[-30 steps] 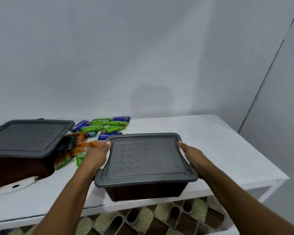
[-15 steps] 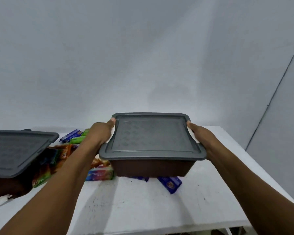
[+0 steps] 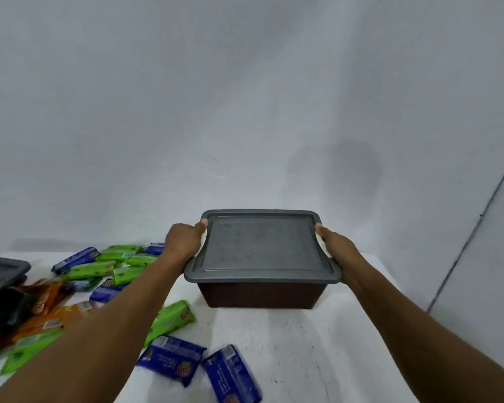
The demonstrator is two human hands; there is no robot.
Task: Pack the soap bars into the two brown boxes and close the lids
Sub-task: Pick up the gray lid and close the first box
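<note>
A brown box with a grey lid on it sits toward the back right of the white table. My left hand grips its left rim, thumb on the lid. My right hand grips the right rim. Several wrapped soap bars lie loose on the table: green ones, blue ones near the front, and orange ones at the left. The second box, also under a grey lid, is cut off at the left edge.
A plain white wall stands close behind the table. The table's right edge falls off near a grey wall panel at the far right.
Both hands carried the lidded box from the table's front edge up and away toward the back right. Soap bars that were under or behind it now lie in front of it.
</note>
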